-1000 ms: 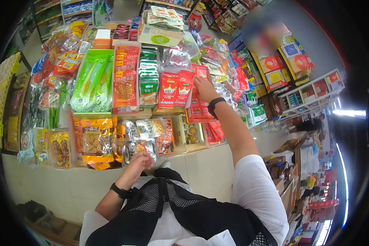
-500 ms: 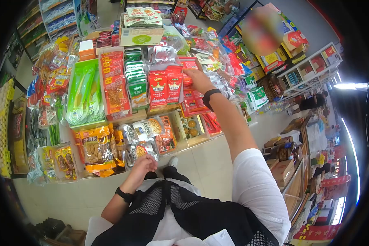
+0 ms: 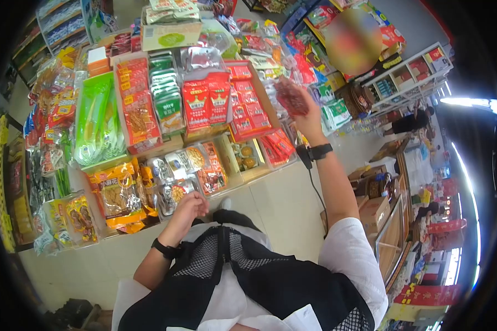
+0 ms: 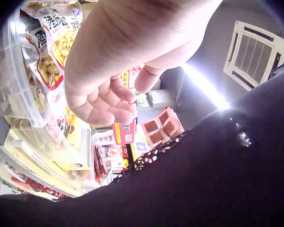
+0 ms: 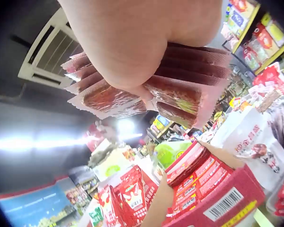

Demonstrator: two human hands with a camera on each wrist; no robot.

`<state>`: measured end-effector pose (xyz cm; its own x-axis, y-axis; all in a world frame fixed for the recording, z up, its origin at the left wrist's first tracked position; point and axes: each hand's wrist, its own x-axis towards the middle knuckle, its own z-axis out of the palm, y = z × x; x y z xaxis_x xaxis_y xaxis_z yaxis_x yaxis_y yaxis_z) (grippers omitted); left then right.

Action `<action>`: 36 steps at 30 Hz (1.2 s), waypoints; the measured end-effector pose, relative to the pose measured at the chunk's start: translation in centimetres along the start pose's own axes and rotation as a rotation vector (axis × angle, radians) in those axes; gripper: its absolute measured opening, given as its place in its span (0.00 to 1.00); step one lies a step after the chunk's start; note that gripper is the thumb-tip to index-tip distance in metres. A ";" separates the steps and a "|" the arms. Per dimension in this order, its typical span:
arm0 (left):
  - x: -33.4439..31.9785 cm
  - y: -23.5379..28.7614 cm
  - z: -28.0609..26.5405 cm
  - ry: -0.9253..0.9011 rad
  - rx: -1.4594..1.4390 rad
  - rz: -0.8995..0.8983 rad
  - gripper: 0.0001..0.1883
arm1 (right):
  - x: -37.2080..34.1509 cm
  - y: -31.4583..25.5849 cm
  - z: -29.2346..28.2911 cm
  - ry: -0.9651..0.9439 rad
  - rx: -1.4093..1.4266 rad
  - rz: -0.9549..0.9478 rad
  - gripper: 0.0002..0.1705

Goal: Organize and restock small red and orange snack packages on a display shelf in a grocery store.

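Note:
My right hand (image 3: pixel 310 120) grips a stack of clear-wrapped, reddish-brown snack packets (image 3: pixel 291 99), held up to the right of the display. In the right wrist view the thumb side of the hand (image 5: pixel 128 42) overlaps the packets (image 5: pixel 180 97), which fan out in several layers. Below them stands an open red box (image 5: pixel 236 198) of small red packets, and beside it are larger red crown-printed bags (image 3: pixel 207 102). My left hand (image 3: pixel 189 211) hangs with loosely bent fingers and nothing in it, near silver nut packets (image 3: pixel 178 190) at the display's front edge.
Green bags (image 3: pixel 96 121), a long box of orange-red packets (image 3: pixel 138 105) and yellow-orange snack bags (image 3: pixel 116 193) fill the display's left side. Small bins line its front edge. White shelving (image 3: pixel 408 74) and brown cartons (image 3: pixel 373 212) stand to the right.
My right hand has left the red box and swung right, now with the reddish-brown packets showing in its grip. The left hand stays near the front edge. The head view has shifted.

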<state>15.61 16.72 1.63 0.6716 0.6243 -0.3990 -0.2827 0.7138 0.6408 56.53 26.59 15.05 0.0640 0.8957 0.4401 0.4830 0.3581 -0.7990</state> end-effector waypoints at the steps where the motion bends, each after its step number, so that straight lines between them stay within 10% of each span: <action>1: 0.2 0.0 0.1 0.000 0.006 -0.021 0.05 | -1.7 0.3 -0.9 0.120 -0.008 0.011 0.31; 10: 3.0 0.0 2.9 -0.009 0.059 -0.051 0.05 | -13.2 4.6 -1.2 0.476 -0.154 0.256 0.29; 24: 9.4 -0.1 11.5 0.041 0.287 0.011 0.06 | -12.7 12.2 5.5 0.096 -1.163 0.497 0.35; 29: 11.4 1.9 14.4 0.046 0.376 0.078 0.06 | -11.7 11.8 4.7 -0.109 -1.019 0.604 0.48; 36: 16.3 7.5 19.0 0.274 1.309 0.557 0.13 | -13.2 12.1 2.7 -0.012 -0.923 0.488 0.58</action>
<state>37.46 26.25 12.42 0.4933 0.8659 0.0827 0.4589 -0.3398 0.8209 59.15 19.84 -1.51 0.4251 0.8934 0.1455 0.8870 -0.3792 -0.2634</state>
